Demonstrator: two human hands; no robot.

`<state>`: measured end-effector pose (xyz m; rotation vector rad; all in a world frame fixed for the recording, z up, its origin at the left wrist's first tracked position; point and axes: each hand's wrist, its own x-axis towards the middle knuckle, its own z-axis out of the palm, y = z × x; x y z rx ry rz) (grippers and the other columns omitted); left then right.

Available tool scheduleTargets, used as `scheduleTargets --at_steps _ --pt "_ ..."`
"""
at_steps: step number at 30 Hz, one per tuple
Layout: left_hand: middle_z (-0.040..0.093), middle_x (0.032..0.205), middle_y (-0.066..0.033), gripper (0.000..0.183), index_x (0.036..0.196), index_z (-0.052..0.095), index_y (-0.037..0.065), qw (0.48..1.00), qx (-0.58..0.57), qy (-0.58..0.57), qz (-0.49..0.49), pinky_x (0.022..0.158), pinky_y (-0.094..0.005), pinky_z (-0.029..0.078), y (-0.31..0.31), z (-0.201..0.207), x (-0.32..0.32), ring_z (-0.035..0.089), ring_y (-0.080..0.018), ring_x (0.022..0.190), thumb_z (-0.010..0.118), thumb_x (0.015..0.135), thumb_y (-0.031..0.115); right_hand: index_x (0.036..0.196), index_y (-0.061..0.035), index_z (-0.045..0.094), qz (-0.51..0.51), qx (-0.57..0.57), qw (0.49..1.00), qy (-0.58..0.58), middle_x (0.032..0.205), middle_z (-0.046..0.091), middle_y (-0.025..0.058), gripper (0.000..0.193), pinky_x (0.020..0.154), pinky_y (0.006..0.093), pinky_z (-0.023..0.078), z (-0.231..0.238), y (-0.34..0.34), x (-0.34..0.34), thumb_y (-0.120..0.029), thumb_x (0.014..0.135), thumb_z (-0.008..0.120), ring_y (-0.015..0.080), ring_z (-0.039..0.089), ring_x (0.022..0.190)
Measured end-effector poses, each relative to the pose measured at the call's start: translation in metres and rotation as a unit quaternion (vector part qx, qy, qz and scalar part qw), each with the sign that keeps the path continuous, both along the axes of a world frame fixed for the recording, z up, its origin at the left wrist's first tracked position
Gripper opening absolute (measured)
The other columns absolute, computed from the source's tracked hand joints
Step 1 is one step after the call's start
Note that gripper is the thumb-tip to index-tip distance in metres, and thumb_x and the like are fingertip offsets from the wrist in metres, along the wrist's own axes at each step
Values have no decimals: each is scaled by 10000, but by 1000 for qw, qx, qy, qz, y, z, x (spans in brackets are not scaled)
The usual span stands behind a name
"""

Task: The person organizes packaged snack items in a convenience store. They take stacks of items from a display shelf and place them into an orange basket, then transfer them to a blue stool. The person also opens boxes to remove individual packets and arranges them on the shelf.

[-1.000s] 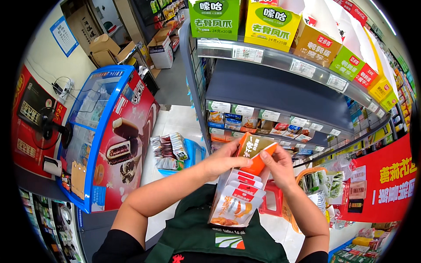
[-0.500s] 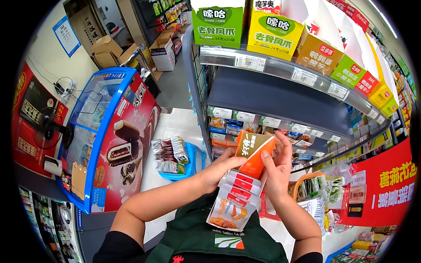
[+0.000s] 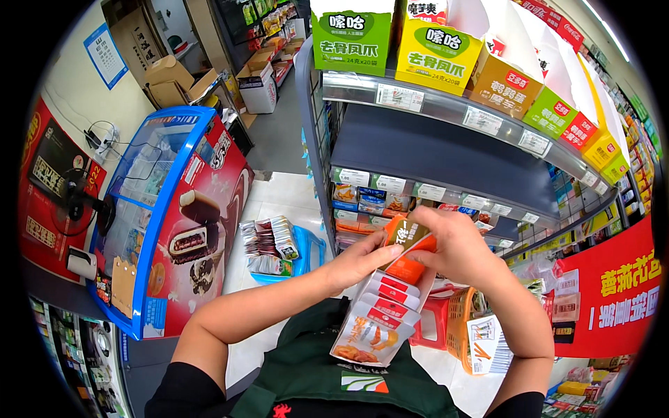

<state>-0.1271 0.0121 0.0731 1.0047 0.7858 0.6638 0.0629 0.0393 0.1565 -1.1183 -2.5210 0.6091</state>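
In front of my chest, a small orange and brown carton [image 3: 405, 259] stands tilted against the far end of a row of white snack packets with red tops [image 3: 376, 327]. A pale open box [image 3: 423, 284] surrounds the packets, its near end against my green apron. My left hand [image 3: 366, 259] grips the carton's left side, thumb across its face. Curled over its upper right edge is my right hand [image 3: 463, 244], fingers bent behind it and thumb on the orange part. What the hidden right fingers touch does not show.
Ahead, a grey shelf rack [image 3: 446, 153] carries snack boxes [image 3: 439, 52] on top and packets below. A blue stool [image 3: 310, 254] with packets stands left, beside a blue-framed freezer [image 3: 198, 230]. At right are an orange basket [image 3: 456, 327] and a red stool [image 3: 431, 320].
My right hand has turned and moved over the carton's upper right edge, its elbow swinging outward. The carton has dropped slightly and leans right. My left hand stays on its left side.
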Motion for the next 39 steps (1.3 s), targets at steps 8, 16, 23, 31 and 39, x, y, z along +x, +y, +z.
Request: scheduleTargets --at_steps 8,16,23,31,39 --pt "536 1128 -94 495 1251 424 26 999 -3 29 -18 916 -290 392 -9 2 3 499 -152 1064 512 885 347 849 -54 465 13 94 995 -35 768 552 109 287 602 416 469 -8 -23 -3 -42 663 684 320 584 762" --pt "569 1000 -76 391 1142 505 22 987 135 85 -20 798 -288 418 -13 6 13 520 -135 906 520 848 281 940 -36 499 67 41 989 -127 689 606 151 340 574 421 473 31 -11 1 -165 691 691 337 615 686" --pt "589 809 -84 313 1040 556 24 966 185 167 -68 700 -313 425 -8 3 25 535 -169 748 523 863 280 788 -89 654 229 123 872 -415 753 661 71 122 587 321 484 47 -6 -27 -163 696 684 234 648 696" --pt "580 741 -29 219 984 600 47 978 186 93 -30 632 -261 419 -10 8 22 511 -93 681 577 863 229 749 -108 699 259 168 892 -331 753 663 50 67 592 301 491 27 -4 -10 -144 697 679 197 649 694" --pt "569 722 12 235 1040 625 19 982 179 49 -40 576 -216 397 1 11 23 478 -36 638 599 831 123 735 -64 683 184 18 869 -459 766 665 102 62 624 343 522 58 -3 -23 -103 698 653 253 657 726"
